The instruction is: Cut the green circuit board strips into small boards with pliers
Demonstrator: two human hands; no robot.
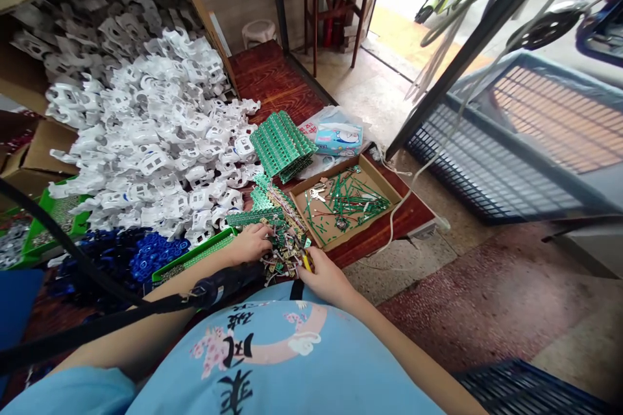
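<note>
My left hand (250, 243) rests at the left side of a heap of small circuit boards (283, 258), its fingers curled down and pressed together at the edge of the heap. Whatever lies between those fingertips is too small to make out. On the heap's right side my right hand (324, 277) is closed around a tool with a yellow handle (307, 262); its working end is hard to see among the parts. Just beyond the hands lie green circuit board strips (257, 217). Farther back stands a stack of green circuit board panels (282, 142).
A shallow cardboard tray (316, 241) holds green strips and keys (318, 192). White plastic shells (156, 136) spill from a large carton at left. Blue parts (156, 254) and a green bin (195, 258) sit near my left forearm. A black-sleeved cable tool (219, 286) crosses that forearm.
</note>
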